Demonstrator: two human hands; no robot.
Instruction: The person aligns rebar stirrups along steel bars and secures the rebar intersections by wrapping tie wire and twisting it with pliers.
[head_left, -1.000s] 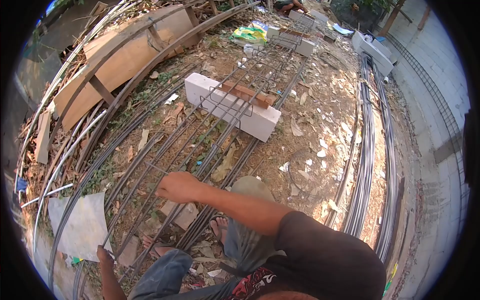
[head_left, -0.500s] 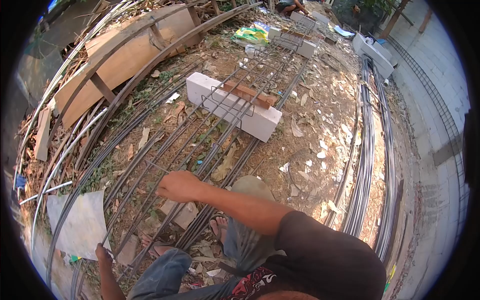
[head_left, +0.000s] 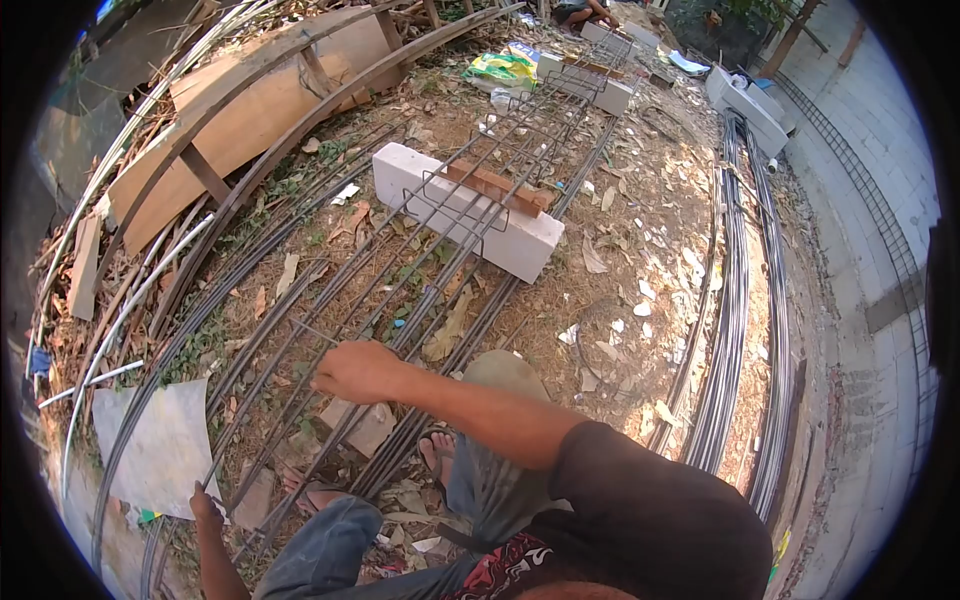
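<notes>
Right hand (head_left: 355, 373) and left hand (head_left: 206, 502): hardly moved since the earlier frame; from where I stand, the whole outlook has slid only a touch.
Right grip: fingers curled into a fist over the steel bars (head_left: 436, 293), toward eight o'clock; what sits inside is hidden from me.
Left grip: farther out toward eight, beside the corner of a grey sheet (head_left: 150, 450), fingers bent against a bar; too small to tell how closed they are.
Bars: running from eight o'clock up toward one, crossing over a white block (head_left: 530, 247) at twelve, where a reddish-brown strip (head_left: 500, 188) lies too.
Stirrups (head_left: 442, 237): several already set around the bars at the block and beyond, toward one; nearer the hands I make out few, so that stretch looks the less finished, I'd judge.
Ties: too fine to see, so I can't say which joints are fastened.
Change at the cage: none I can spot; stirrups, block and strip sit as earlier.
</notes>
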